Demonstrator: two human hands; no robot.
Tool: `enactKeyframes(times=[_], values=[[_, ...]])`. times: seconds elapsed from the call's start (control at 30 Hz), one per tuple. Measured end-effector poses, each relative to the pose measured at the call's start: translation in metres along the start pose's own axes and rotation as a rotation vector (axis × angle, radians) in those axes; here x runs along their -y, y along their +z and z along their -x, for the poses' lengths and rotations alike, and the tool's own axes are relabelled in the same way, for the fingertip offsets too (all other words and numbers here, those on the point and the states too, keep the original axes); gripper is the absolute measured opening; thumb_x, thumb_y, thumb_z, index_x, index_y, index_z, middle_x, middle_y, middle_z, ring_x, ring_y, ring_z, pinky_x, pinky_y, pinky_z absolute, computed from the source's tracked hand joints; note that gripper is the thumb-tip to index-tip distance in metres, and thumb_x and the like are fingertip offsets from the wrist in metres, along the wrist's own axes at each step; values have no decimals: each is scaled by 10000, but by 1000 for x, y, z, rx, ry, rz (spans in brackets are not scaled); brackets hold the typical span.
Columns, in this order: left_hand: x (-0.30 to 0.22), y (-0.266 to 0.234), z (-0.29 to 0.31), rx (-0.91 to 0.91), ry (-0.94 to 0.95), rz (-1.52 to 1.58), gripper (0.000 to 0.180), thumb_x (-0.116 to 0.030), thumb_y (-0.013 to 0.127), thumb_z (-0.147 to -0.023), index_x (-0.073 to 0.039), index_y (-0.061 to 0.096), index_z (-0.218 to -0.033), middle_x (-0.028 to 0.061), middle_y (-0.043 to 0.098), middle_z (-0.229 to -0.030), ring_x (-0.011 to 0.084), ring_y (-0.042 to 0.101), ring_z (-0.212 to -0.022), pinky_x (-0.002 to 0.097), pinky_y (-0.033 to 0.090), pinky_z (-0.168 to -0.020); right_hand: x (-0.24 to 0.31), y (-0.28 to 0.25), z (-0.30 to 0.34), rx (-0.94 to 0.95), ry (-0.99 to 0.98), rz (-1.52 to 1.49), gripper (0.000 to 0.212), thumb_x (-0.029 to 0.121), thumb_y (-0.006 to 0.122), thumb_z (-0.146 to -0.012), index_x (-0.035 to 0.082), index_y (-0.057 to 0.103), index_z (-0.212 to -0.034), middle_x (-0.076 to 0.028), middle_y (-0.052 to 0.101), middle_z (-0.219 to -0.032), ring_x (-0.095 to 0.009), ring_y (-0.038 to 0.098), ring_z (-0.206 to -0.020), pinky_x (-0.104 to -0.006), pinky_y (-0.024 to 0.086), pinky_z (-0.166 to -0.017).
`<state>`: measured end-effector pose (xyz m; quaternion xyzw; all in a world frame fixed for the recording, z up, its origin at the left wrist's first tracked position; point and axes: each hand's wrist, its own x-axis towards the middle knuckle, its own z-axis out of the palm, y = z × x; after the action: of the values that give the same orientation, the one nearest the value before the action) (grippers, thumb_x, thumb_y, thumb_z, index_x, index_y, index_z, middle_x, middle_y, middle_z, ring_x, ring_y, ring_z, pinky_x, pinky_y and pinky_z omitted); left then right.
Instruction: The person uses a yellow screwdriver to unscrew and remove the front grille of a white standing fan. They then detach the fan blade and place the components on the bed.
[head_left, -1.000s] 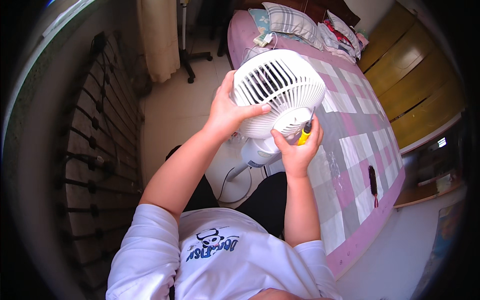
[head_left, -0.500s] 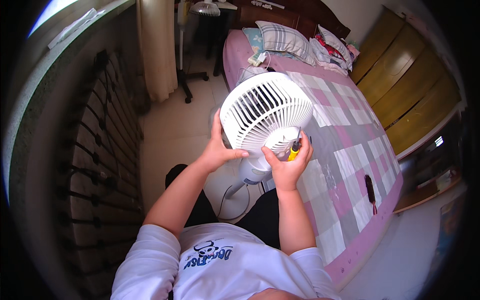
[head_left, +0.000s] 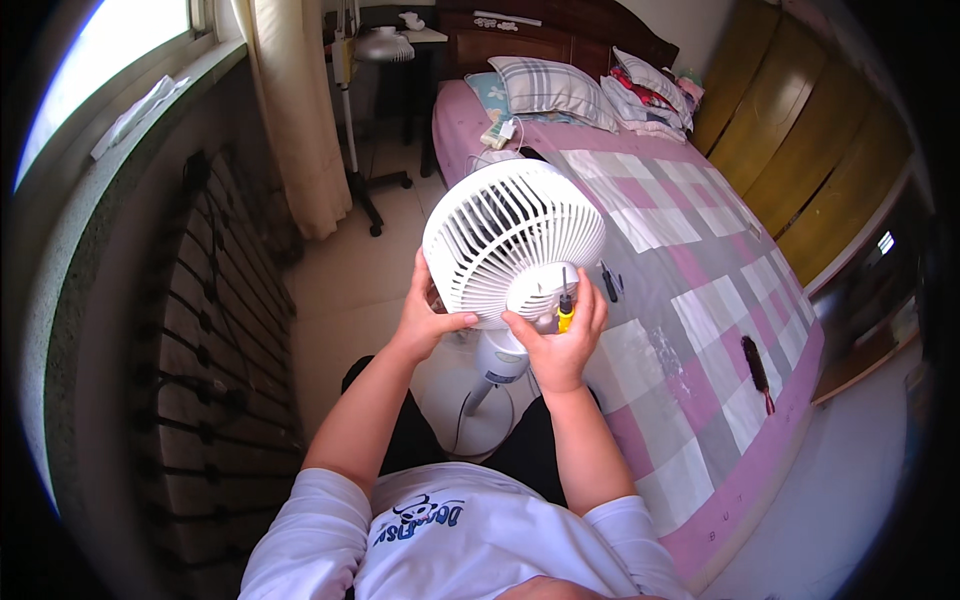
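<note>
A white pedestal fan (head_left: 515, 250) stands before me, the slatted back of its head tilted up. My left hand (head_left: 422, 320) is closed on the lower left rim, thumb along the slats and fingers partly hidden behind the edge. Against the right side of the housing, my right hand (head_left: 565, 352) is closed round a yellow-and-black screwdriver (head_left: 566, 314) with its shaft pointing up. The right thumb touches the fan near its neck. Below, the round white base (head_left: 490, 425) rests on the floor between my legs.
On the right is a bed (head_left: 700, 340) with a patchwork sheet. A dark-handled tool (head_left: 609, 284) and a dark brush (head_left: 755, 370) lie on it. A black metal railing (head_left: 215, 330) runs along the left. Another fan (head_left: 384, 46) on a wheeled stand is at the back.
The fan and both hands sit slightly further left and lower in the picture as the view shifts. More of the tool lying on the bed shows beside the right hand. Both grips stay the same.
</note>
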<state>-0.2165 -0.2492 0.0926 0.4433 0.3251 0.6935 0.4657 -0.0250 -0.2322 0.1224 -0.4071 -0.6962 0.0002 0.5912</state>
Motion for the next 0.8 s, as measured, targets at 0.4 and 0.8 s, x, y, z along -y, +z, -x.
enactKeyframes(times=[0.4,0.8], values=[[1,5,2,-23,56,-68,1112,-199,876,-570,-81,218,-1457,88,433,-1365,240,442,-1272,399,387,-1048,-68,-2,1,-20,974,-728,510,-19,446,-869,46,478,-1373,-102,573,-1231,-147,566,-1018,-264,462,-745],[-14,-38,26,50,-143,-111,921,-352,818,-678,-87,359,-1431,93,474,-1395,289,462,-1285,469,387,-1060,-58,24,57,275,720,-1407,593,-78,394,-881,1,305,-1463,-129,517,-1354,-216,481,-1269,-340,336,-1063]])
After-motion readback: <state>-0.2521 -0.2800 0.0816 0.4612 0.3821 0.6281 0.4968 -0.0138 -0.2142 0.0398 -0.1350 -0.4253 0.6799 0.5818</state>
